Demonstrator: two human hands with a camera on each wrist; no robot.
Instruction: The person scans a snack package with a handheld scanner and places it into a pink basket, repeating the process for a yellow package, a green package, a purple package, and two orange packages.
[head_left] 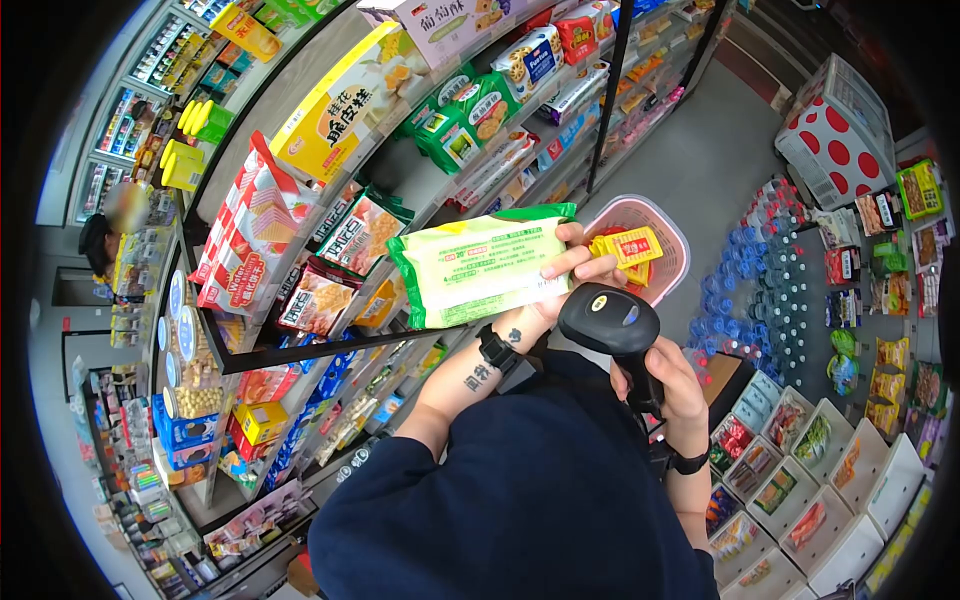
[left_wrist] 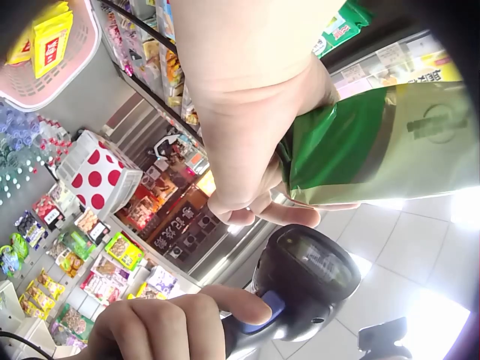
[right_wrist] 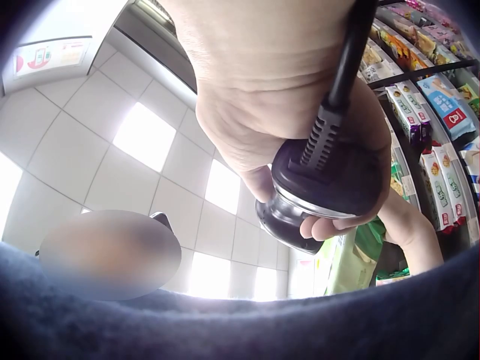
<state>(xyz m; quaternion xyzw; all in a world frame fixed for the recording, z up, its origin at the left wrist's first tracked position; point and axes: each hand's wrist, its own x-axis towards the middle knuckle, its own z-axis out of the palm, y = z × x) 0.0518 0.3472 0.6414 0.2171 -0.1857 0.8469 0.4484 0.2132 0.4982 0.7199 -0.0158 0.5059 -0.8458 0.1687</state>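
Observation:
My left hand (head_left: 578, 266) grips one end of a green and pale-yellow snack package (head_left: 470, 268), its printed side up in the head view. In the left wrist view the package (left_wrist: 405, 142) reaches out past the fingers, showing a plain pale side with a green band. A black barcode scanner (head_left: 608, 318) is held by its handle in my right hand (head_left: 678, 378). Its head is close beside the left fingers. The left wrist view shows a right finger on the scanner's blue trigger (left_wrist: 264, 309). A cable runs from the scanner (right_wrist: 330, 176) in the right wrist view.
Shelves with a yellow cake package (head_left: 340, 105), a red-and-white wafer bag (head_left: 258, 225) and green biscuit packs stand on the left. A pink basket (head_left: 672, 225) with yellow packets sits ahead on the floor. Bottles (head_left: 745, 270) and white bins (head_left: 860, 465) with snacks line the right.

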